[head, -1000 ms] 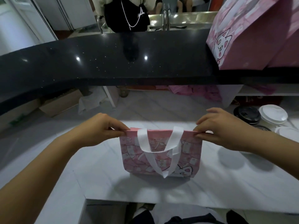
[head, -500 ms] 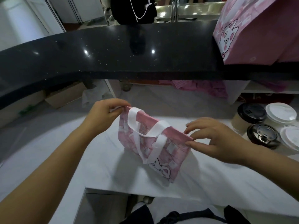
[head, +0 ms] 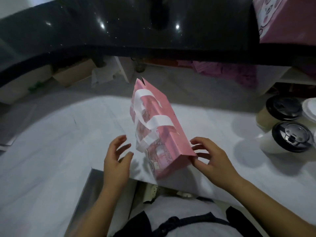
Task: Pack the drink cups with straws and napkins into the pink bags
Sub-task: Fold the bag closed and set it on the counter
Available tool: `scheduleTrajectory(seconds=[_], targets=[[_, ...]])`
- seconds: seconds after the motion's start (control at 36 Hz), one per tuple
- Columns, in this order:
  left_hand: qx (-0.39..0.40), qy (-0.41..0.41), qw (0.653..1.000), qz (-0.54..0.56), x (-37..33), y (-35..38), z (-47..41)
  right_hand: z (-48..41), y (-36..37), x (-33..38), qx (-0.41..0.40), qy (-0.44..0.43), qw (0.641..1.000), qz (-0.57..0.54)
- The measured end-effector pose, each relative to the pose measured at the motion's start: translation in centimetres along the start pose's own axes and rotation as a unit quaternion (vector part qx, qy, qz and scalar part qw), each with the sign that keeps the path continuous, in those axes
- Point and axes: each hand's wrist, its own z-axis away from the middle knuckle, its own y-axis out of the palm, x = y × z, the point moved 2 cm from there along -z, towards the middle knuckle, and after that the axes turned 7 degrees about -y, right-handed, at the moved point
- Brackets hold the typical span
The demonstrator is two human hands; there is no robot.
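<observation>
The only camera, worn on the head, is looking forward and steeply down through a wide-angle lens. It is hovering close over the white worktop point(head: 68, 134), with the pink bag point(head: 172, 142) sitting mid-frame and both forearms entering from below, while the black counter point(head: 119, 31) is bowing across the top.

Black speckled counter point(head: 68, 28) behind white marble table point(head: 51, 142)
</observation>
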Motion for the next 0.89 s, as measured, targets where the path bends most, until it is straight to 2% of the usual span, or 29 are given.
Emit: scheduleTrajectory(seconds=[0.11, 0.22, 0.28, 0.42, 0.53, 0.72, 0.89], targets=[[0.103, -0.023, 0.994, -0.007, 1.1, 0.4, 3.2, 0.6, 1.0, -0.4, -0.021, 0.022, 0.999, -0.026], [0.125, -0.018, 0.992, -0.027, 1.1, 1.0, 5.4, 1.2, 1.9, -0.3, -0.019, -0.007, 1.0, 0.002], [0.108, 0.013, 0.993, -0.045, 0.9, 1.2, 6.0, 1.3, 2.2, -0.2, -0.007, -0.03, 0.999, 0.033], [0.009, 0.059, 0.995, -0.079, 0.9, 1.0, 6.5, 1.0, 2.1, 0.4, 0.005, -0.091, 0.986, 0.136], [-0.023, 0.088, 0.991, -0.093, 0.7, 1.0, 6.7, 0.8, 1.9, 1.1, 0.003, -0.133, 0.971, 0.197], [-0.043, 0.13, 0.981, -0.139, 0.7, 0.6, 6.5, 0.7, 2.2, 1.1, 0.003, -0.139, 0.956, 0.258], [-0.07, 0.141, 0.971, -0.179, 0.7, 0.2, 5.8, 0.9, 1.9, 1.2, -0.048, -0.11, 0.951, 0.283]])
